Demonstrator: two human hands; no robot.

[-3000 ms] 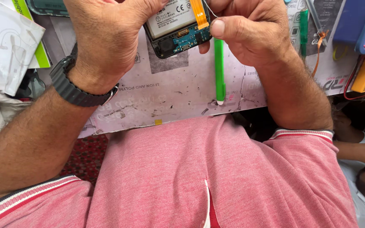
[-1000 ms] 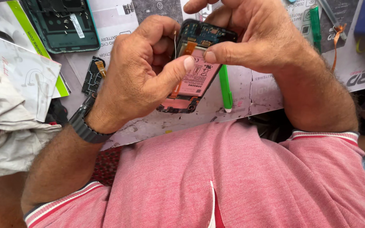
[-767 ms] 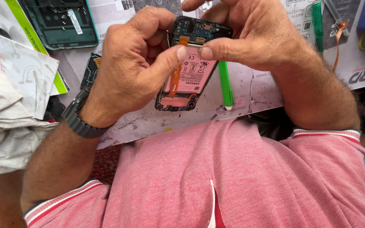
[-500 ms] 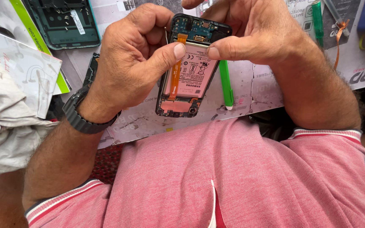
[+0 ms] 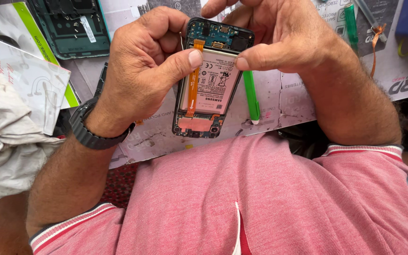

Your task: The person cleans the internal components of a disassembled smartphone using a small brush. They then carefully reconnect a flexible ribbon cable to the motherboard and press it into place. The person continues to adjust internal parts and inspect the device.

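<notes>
An opened smartphone (image 5: 207, 85) with its back cover off shows a pale battery, a circuit board at the top and an orange flex cable running down its length. My left hand (image 5: 142, 71) grips its left edge, thumb pressed on the battery's upper part. My right hand (image 5: 279, 38) holds the top right corner, thumb tip at the battery's upper right edge. A green plastic pry tool (image 5: 251, 97) lies on the mat just right of the phone, under my right hand.
A dark teal phone back cover (image 5: 69, 26) lies at the top left. Papers and a crumpled white cloth (image 5: 10, 137) sit at the left. A printed work mat (image 5: 279, 108) covers the table. A second green tool (image 5: 351, 23) and orange cable lie at the top right.
The phone has been turned from tilted to nearly upright in both hands, and both thumbs have come together on the upper part of the battery.
</notes>
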